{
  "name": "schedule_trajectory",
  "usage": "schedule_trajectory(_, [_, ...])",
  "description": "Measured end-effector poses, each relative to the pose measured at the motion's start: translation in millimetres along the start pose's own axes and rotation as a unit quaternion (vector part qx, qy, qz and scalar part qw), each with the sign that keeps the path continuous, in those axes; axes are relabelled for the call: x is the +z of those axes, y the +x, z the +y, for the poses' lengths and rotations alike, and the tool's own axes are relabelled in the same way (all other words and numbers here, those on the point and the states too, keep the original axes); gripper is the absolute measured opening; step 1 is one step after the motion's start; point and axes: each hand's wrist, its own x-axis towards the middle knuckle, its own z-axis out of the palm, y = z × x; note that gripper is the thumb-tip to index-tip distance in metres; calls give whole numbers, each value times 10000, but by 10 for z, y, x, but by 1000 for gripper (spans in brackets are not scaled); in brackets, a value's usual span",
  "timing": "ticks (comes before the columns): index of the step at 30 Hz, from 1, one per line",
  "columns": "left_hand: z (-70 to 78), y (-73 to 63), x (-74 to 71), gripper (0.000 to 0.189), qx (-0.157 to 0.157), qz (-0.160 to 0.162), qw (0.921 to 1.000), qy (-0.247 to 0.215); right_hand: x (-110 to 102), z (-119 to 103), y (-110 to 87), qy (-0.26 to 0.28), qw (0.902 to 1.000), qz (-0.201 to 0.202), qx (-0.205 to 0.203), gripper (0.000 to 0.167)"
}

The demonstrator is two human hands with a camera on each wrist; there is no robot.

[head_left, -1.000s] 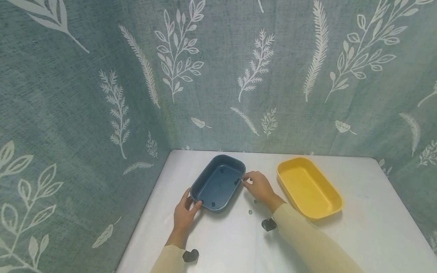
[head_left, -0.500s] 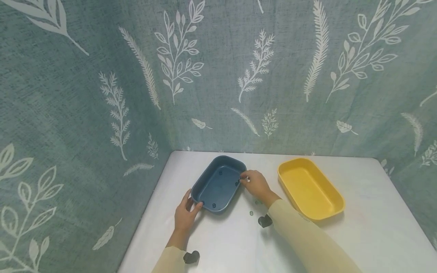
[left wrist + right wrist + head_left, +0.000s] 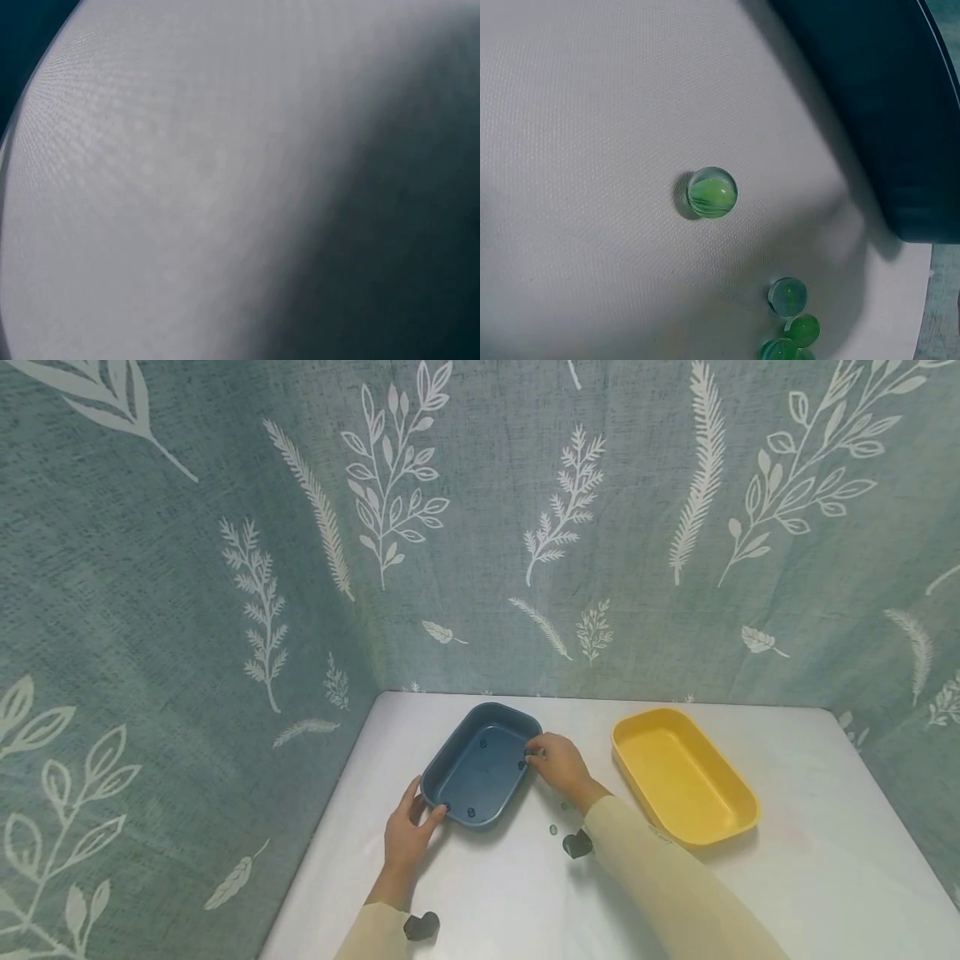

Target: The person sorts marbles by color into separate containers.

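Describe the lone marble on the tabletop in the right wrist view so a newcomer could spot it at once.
In that view, start from the dark blue bin at upper right. On the white tabletop to its left, near the picture's middle, lies a clear marble with green inside. It sits by itself, while the view's other marbles gather at the bottom edge.

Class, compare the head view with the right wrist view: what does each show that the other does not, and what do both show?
Only the head view shows the yellow tray, the left hand gripping the blue tray, and small dark-looking marbles inside the blue tray.

Only the right wrist view shows the green swirl inside a loose marble, and the bunched marbles distinctly enough to count at least three.

Both show the blue tray, the white tabletop and loose green marbles on it.
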Motion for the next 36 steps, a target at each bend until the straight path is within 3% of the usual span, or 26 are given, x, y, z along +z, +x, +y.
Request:
schedule_trajectory(13, [24, -27, 90, 78, 88, 4, 10000, -8, -50, 57, -92, 94, 9995, -45, 302, 22])
schedule_trajectory(21, [51, -14, 116, 78, 126, -14, 9999, 6, -88, 135, -208, 95, 9998, 109, 106, 17])
schedule_trajectory(29, [39, -1, 43, 79, 171, -62, 9997, -141, -348, 165, -445, 255, 9995, 142, 77, 20])
schedule_trajectory(36, [27, 8, -38, 81, -154, -396, 9990, -165, -625, 353, -714, 70, 9986, 498, -183, 19])
